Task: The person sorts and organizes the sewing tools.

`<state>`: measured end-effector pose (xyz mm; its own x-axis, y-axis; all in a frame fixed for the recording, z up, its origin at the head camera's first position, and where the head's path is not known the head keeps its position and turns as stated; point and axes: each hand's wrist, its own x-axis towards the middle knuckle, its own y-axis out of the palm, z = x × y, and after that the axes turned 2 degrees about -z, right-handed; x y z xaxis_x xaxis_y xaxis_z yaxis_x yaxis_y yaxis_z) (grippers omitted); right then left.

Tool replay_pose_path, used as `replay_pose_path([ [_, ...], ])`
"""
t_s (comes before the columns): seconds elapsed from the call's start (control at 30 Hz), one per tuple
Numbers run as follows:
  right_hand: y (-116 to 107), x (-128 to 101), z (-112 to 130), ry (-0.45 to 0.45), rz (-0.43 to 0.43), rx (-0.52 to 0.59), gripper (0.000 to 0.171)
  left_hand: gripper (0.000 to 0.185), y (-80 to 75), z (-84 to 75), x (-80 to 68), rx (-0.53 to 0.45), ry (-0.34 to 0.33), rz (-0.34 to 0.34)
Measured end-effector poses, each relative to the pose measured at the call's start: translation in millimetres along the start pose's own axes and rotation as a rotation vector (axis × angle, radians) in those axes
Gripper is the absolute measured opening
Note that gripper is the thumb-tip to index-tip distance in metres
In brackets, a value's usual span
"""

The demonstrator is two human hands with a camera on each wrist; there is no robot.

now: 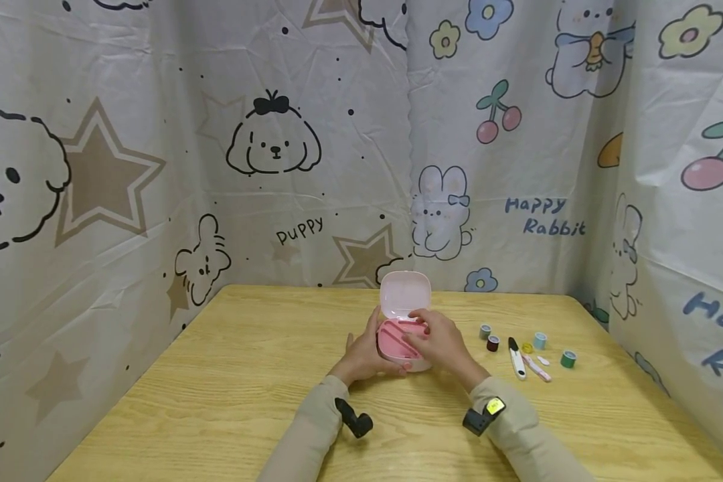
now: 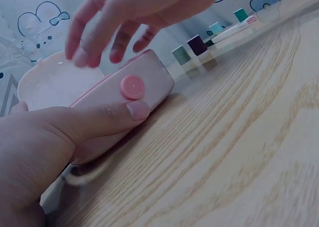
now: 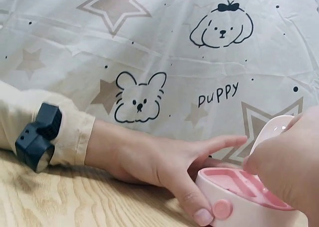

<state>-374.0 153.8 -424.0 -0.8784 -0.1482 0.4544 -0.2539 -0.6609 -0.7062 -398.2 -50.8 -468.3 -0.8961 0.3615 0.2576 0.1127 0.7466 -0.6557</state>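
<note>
One pink box (image 1: 402, 345) stood with its lid (image 1: 404, 293) raised near the middle of a light wooden table (image 1: 229, 375), which was screened on three sides by cartoon-printed sheeting (image 1: 217, 147). The left hand (image 1: 361, 355) clasped the box's left side, its thumb (image 2: 130, 112) pressed to the front wall beside a round pink button (image 2: 132, 87), while the right hand (image 1: 436, 341) hovered over the open tray with fingers loosely spread, holding nothing visible. Small thread spools (image 1: 493, 343), a white clipper (image 1: 516, 357) and a pink tool (image 1: 537, 367) lay apart to the box's right, nothing obstructing.
</note>
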Motion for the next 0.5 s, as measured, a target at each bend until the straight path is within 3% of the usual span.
replay_pose_path([
  [0.17,3.8,-3.2,-2.9,-0.008,0.058,-0.048,0.042,0.147,1.2,1.2,0.3,-0.002,0.007,-0.009],
  [0.5,8.0,-5.9,-5.1,-0.005,0.070,-0.053,0.042,0.145,3.2,2.9,0.7,-0.012,0.016,-0.017],
])
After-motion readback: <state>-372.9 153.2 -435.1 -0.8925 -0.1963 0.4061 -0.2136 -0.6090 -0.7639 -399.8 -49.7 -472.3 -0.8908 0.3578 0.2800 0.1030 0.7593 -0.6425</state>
